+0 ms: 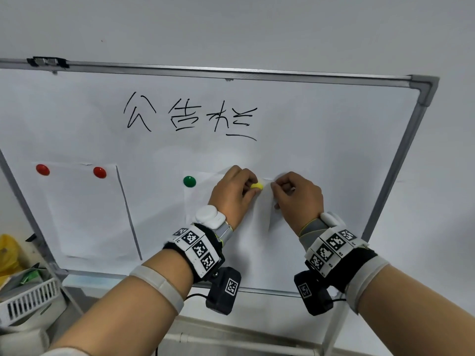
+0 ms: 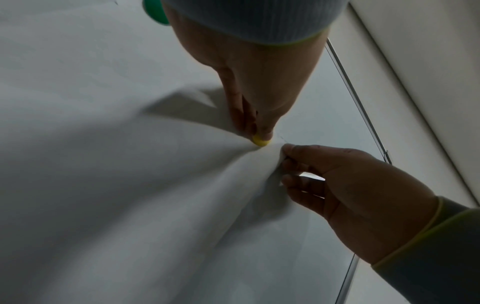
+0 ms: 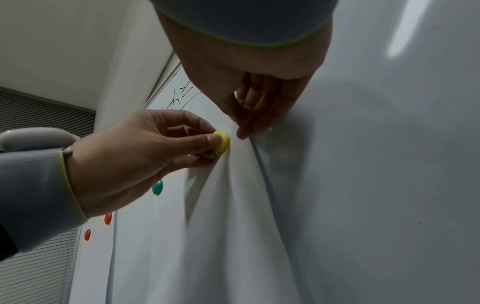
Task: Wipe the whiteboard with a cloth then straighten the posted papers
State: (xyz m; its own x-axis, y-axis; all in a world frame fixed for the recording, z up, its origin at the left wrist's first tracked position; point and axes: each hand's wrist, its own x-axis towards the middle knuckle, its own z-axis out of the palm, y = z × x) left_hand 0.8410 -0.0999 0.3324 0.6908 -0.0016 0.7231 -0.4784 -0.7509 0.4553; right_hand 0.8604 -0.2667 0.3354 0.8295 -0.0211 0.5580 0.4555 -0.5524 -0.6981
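Observation:
A whiteboard (image 1: 321,119) bears black handwriting (image 1: 190,116) and two white papers. The left paper (image 1: 90,214) hangs under two red magnets (image 1: 42,169) (image 1: 99,172). The right paper (image 1: 257,242) is held at its top left by a green magnet (image 1: 189,181) and bulges off the board in folds (image 2: 155,205). My left hand (image 1: 250,188) pinches a yellow magnet (image 1: 257,186) (image 3: 223,142) against the paper's top edge. My right hand (image 1: 276,187) pinches the paper's top right corner (image 3: 242,131) just beside that magnet. No cloth is in sight.
The board's metal frame (image 1: 401,160) runs close on the right, with a black clip (image 1: 47,62) on its top rail. A white slatted basket (image 1: 28,296) and a yellow bag (image 1: 7,253) sit at the lower left, beside the board's stand.

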